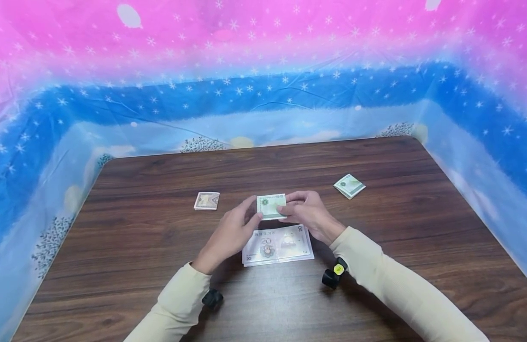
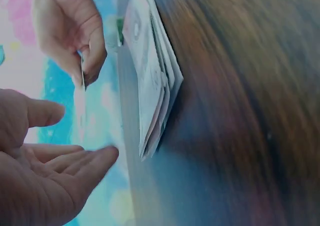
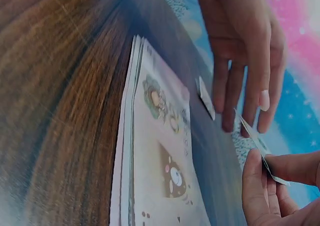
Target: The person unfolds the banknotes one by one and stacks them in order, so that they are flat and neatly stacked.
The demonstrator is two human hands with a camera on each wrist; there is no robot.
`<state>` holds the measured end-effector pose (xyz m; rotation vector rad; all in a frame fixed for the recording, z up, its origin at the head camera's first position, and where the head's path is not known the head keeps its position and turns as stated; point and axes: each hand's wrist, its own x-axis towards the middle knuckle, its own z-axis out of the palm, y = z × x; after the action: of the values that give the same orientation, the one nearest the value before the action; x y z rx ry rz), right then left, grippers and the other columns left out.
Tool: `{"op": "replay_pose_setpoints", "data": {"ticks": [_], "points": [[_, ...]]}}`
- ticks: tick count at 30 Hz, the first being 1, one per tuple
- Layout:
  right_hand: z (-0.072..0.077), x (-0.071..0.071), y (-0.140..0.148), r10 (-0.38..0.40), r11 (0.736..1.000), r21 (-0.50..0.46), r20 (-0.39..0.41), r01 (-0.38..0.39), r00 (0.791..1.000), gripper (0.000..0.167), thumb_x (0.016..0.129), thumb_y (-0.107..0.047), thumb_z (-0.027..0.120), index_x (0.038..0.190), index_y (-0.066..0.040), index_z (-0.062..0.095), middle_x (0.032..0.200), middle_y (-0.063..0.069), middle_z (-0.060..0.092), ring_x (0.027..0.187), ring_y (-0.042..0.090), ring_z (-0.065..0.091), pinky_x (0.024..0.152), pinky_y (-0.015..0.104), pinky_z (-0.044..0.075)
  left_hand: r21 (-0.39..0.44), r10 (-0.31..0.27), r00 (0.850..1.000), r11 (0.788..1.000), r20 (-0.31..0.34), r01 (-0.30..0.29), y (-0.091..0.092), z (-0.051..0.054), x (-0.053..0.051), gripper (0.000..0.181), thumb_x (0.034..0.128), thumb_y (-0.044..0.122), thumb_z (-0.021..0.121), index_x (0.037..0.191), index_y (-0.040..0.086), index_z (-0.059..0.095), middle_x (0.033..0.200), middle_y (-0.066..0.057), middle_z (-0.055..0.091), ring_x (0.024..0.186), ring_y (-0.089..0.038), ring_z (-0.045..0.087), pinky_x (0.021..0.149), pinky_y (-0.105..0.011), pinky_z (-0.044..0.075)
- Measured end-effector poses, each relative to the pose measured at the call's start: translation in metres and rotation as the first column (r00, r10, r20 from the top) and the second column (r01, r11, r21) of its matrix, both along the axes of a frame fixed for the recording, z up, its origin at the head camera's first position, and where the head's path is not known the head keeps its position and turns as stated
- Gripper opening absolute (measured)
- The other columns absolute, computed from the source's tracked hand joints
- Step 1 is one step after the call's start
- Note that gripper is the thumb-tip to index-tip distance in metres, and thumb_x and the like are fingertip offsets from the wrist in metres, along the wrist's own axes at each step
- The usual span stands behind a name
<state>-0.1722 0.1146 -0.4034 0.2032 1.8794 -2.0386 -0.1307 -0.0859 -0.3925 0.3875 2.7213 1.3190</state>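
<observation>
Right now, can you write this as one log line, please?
right hand: pinches folded green note | left hand: beside it, not gripping | table: note stack, folded brownish note, second folded green note

Your head camera looks forward and down from the 6 o'clock side, far enough back to span the table [image 1: 139, 237] and the snowflake cloth [image 1: 263, 90] at 12 o'clock. Your left wrist camera [image 1: 212, 299] and right wrist camera [image 1: 330, 279] look low and close across the table, their pictures turned sideways: table at 3 o'clock in the left one, 9 o'clock in the right. Those 2 views share your left hand [image 1: 231, 230], right hand [image 1: 311, 216] and the note stack [image 1: 285, 247], which the head view catches from above.
</observation>
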Motion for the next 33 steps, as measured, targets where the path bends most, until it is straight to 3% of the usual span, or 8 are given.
{"op": "replay_pose_setpoints", "data": {"ticks": [3, 5, 7, 9, 12, 20, 25, 33], "points": [[0.001, 0.004, 0.001, 0.005, 1.0, -0.001, -0.004, -0.005, 1.0, 0.034, 0.087, 0.009, 0.072, 0.117, 0.012, 0.055, 0.096, 0.016, 0.067, 0.082, 0.021, 0.071, 0.082, 0.038, 0.062, 0.23, 0.044, 0.991, 0.971, 0.123, -0.072, 0.0, -0.002, -0.001, 0.048, 0.1039, 0.013, 0.057, 0.146, -0.007, 0.045, 0.134, -0.027, 0.06, 0.119, -0.034, 0.064, 0.098, -0.04, 0.056], [0.001, 0.007, 0.001, 0.008, 1.0, 0.009, -0.008, -0.008, 1.0, 0.036, 0.086, 0.008, 0.073, 0.117, 0.01, 0.055, 0.095, 0.015, 0.068, 0.081, 0.021, 0.071, 0.081, 0.037, 0.062, 0.377, 0.056, 0.973, 0.916, 0.223, -0.139, -0.001, -0.001, -0.002, 0.044, 0.1032, 0.008, 0.057, 0.142, -0.01, 0.047, 0.129, -0.029, 0.062, 0.111, -0.035, 0.068, 0.09, -0.037, 0.059], [0.002, 0.009, 0.002, 0.006, 1.0, 0.013, -0.011, -0.006, 1.0, 0.037, 0.085, 0.007, 0.075, 0.116, 0.008, 0.055, 0.094, 0.015, 0.068, 0.08, 0.021, 0.072, 0.08, 0.037, 0.063, 0.494, 0.053, 0.949, 0.844, 0.312, -0.21, -0.001, 0.0, -0.004, 0.041, 0.1026, 0.003, 0.056, 0.139, -0.012, 0.049, 0.124, -0.032, 0.063, 0.102, -0.033, 0.071, 0.085, -0.034, 0.061], [0.001, 0.011, 0.002, 0.006, 1.0, 0.009, -0.016, -0.006, 1.0, 0.035, 0.085, 0.006, 0.077, 0.113, 0.006, 0.054, 0.093, 0.014, 0.068, 0.079, 0.022, 0.072, 0.08, 0.036, 0.063, 0.562, 0.045, 0.927, 0.784, 0.372, -0.263, -0.001, 0.002, -0.005, 0.037, 0.1025, 0.002, 0.056, 0.137, -0.012, 0.052, 0.121, -0.033, 0.064, 0.096, -0.028, 0.072, 0.083, -0.033, 0.062], [0.0, 0.014, 0.002, 0.006, 1.0, -0.008, -0.026, -0.006, 1.0, 0.03, 0.085, 0.005, 0.077, 0.107, 0.006, 0.057, 0.089, 0.013, 0.069, 0.078, 0.022, 0.072, 0.079, 0.037, 0.063, 0.604, 0.028, 0.915, 0.743, 0.402, -0.288, -0.002, 0.004, -0.006, 0.034, 0.1025, 0.002, 0.056, 0.133, -0.012, 0.054, 0.12, -0.033, 0.065, 0.089, -0.024, 0.073, 0.082, -0.034, 0.062], [0.0, 0.018, 0.002, 0.032, 0.999, 0.005, -0.03, -0.032, 0.999, 0.028, 0.088, -0.003, 0.078, 0.111, 0.009, 0.067, 0.103, 0.017, 0.068, 0.085, 0.023, 0.072, 0.083, 0.037, 0.062, 0.623, 0.0, 0.916, 0.733, 0.401, -0.273, -0.001, 0.008, -0.004, 0.034, 0.1003, 0.006, 0.062, 0.131, -0.008, 0.058, 0.12, -0.029, 0.067, 0.093, -0.026, 0.074, 0.086, -0.037, 0.061], [0.0, 0.022, 0.004, 0.11, 0.993, -0.041, -0.001, -0.11, 0.994, 0.039, 0.092, -0.01, 0.076, 0.122, 0.011, 0.063, 0.12, 0.023, 0.064, 0.1, 0.028, 0.071, 0.095, 0.04, 0.057, 0.62, -0.012, 0.914, 0.738, 0.407, -0.266, 0.001, 0.007, -0.004, 0.033, 0.1, 0.01, 0.064, 0.129, -0.005, 0.058, 0.122, -0.025, 0.067, 0.1, -0.028, 0.072, 0.089, -0.037, 0.06], [0.001, 0.027, 0.007, 0.218, 0.973, -0.081, -0.009, -0.218, 0.976, 0.046, 0.093, -0.012, 0.075, 0.128, 0.012, 0.058, 0.126, 0.024, 0.064, 0.111, 0.031, 0.068, 0.101, 0.041, 0.054, 0.636, -0.027, 0.912, 0.725, 0.409, -0.263, 0.005, 0.008, -0.003, 0.031, 0.0984, 0.011, 0.067, 0.125, -0.003, 0.059, 0.119, -0.024, 0.068, 0.098, -0.027, 0.072, 0.09, -0.039, 0.06]]}}
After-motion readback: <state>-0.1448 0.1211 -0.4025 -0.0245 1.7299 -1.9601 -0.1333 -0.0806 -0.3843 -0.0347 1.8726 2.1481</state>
